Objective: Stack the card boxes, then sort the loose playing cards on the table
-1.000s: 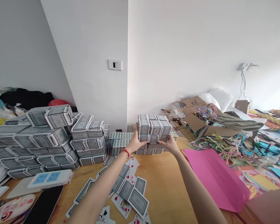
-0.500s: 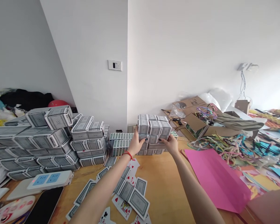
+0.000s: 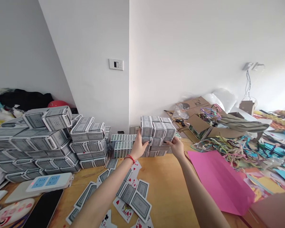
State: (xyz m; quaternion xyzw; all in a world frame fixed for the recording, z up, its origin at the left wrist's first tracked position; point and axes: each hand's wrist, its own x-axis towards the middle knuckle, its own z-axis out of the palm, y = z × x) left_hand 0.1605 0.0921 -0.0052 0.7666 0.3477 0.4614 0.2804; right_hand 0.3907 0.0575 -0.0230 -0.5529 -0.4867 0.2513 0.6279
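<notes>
Card-block stack (image 3: pixel 158 130), qty 1: at back of table (image 3: pixel 171 190), betw. both hands. Rear face hidden; lower L & R edges part-covered by hands. Upright, front twd viewer; top layer's long axis approx. L–R.

L hand (image 3: pixel 138 146): fingers part-curled, gripping stack's L side, thumb on front; fingertips mostly hidden.

R hand (image 3: pixel 177 146): same hold, R side, thumb on front; other fingers hard to make out.

Green-white blocks (image 3: pixel 123 148): just L of stack, part-hidden by L hand.

Loose cards (image 3: pixel 140 205): nr. viewer, overlapping, some under L forearm, some cut off at bottom edge.

Block piles (image 3: pixel 47 144): far L, cut off by L edge.

Phone (image 3: pixel 44 209): lower L, bottom end cut off.

Pink sheet (image 3: pixel 220 180): R of R forearm.
</notes>
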